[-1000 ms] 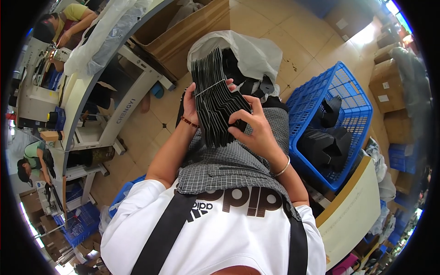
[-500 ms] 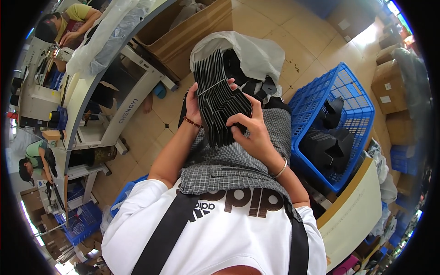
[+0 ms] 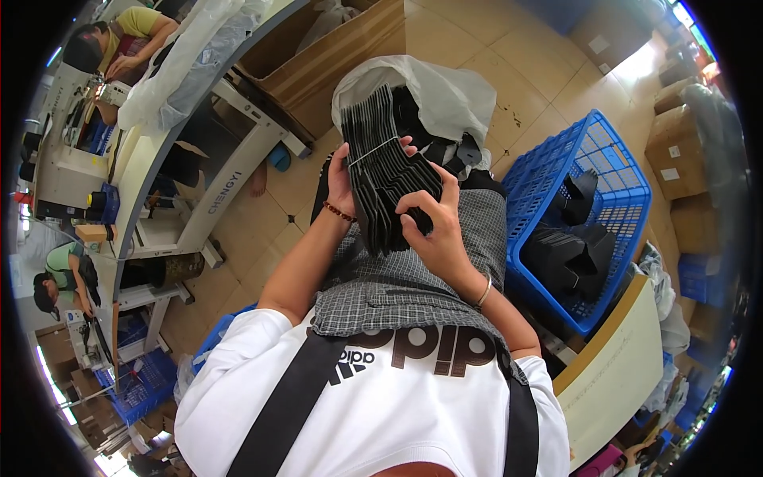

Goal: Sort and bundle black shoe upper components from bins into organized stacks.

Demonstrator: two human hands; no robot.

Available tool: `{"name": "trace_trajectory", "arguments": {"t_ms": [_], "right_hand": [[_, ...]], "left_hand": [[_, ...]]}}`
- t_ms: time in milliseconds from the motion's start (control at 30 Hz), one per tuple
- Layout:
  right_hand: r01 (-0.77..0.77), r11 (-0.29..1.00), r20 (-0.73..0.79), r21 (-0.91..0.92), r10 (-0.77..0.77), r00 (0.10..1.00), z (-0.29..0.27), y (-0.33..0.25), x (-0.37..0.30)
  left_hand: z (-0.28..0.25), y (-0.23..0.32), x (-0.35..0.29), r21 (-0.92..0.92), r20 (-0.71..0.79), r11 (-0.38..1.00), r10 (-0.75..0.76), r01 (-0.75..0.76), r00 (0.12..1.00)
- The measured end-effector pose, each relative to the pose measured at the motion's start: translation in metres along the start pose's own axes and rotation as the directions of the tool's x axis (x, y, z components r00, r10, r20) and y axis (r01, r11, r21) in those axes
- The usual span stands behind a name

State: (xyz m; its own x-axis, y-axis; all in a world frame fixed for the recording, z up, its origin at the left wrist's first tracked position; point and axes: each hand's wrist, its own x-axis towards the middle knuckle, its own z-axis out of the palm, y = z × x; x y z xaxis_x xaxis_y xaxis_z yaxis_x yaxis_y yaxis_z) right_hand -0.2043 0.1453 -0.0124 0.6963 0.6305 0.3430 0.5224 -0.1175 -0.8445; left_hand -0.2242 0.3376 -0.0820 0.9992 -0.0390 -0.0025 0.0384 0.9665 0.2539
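A thick bundle of flat black cut pieces (image 3: 381,179), tied round with a thin white band, rests above my lap. Its left side and underside lie in my left hand (image 3: 342,184), whose fingertips show past the far right edge. My right hand (image 3: 439,222) is at the bundle's near right, thumb and forefinger bent together at the edges of the pieces. Whether a single piece is pinched there is hard to see. Just beyond the bundle, a white sack (image 3: 449,91) stands with its mouth folded back, and more black pieces (image 3: 409,115) show inside it.
To my right a blue plastic basket (image 3: 515,238) holds black pieces. A cardboard box (image 3: 350,56) stands ahead on the left. Along the left runs a workbench (image 3: 151,191) with sewing machines, where two people (image 3: 139,32) work. A pale board (image 3: 616,370) lies at my near right.
The bundle and both hands have shifted very slightly to the right in the picture. My right thumb and forefinger have drawn closer together at the bundle's edge.
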Motion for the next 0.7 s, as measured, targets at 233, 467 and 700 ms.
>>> {"name": "trace_trajectory", "arguments": {"t_ms": [233,467,700], "right_hand": [[0.008,1.000,0.014,-0.002,-0.008,1.000,-0.001,-0.004,0.000],[0.037,0.992,-0.062,-0.119,-0.045,0.997,0.001,-0.010,-0.001],[0.162,0.956,-0.153,-0.243,-0.203,0.967,0.001,-0.015,-0.001]], "left_hand": [[0.001,-0.001,0.000,-0.055,-0.014,0.998,-0.027,0.026,1.000],[0.004,-0.004,0.001,-0.070,0.001,0.997,-0.011,0.011,1.000],[0.015,-0.012,0.003,-0.043,-0.013,0.999,-0.001,0.000,1.000]]}}
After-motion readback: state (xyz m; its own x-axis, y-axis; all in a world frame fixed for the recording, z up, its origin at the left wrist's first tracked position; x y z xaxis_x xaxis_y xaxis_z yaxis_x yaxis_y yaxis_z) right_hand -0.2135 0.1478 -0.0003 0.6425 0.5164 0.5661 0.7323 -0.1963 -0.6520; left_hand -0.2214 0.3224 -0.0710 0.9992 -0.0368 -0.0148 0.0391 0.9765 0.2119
